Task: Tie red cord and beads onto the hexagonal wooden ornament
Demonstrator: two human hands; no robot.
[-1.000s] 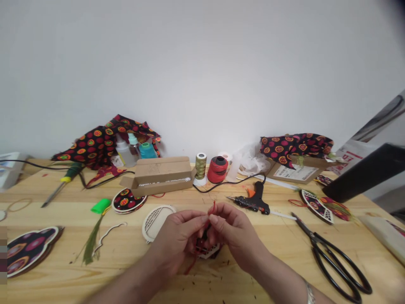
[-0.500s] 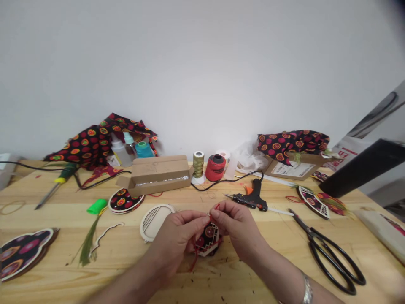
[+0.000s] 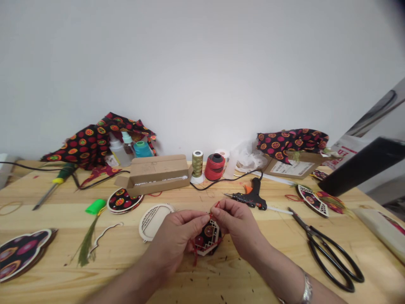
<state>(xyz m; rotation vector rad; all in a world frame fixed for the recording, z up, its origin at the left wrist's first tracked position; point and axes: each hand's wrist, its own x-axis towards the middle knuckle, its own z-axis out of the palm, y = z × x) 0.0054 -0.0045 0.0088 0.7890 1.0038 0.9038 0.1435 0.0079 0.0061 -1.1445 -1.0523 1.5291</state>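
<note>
Both hands meet over the middle of the wooden table (image 3: 126, 270). My left hand (image 3: 177, 242) and my right hand (image 3: 236, 228) pinch a thin red cord (image 3: 215, 207) at the top of a small ornament (image 3: 208, 237) faced with black patterned cloth and white lattice. The ornament hangs between my fingers, tilted, with red cord ends trailing below it. Both hands have their fingers closed on the cord.
A black glue gun (image 3: 249, 198) lies just beyond my right hand, large black scissors (image 3: 329, 253) to the right. A white lattice disc (image 3: 153, 216) sits left of my hands. Behind stand a cardboard box (image 3: 155, 174), thread spools (image 3: 215, 166), bottles (image 3: 122, 147), patterned cloth (image 3: 91, 139).
The ornament has come up from behind my hands and now shows its patterned face between them. The view has shifted slightly.
</note>
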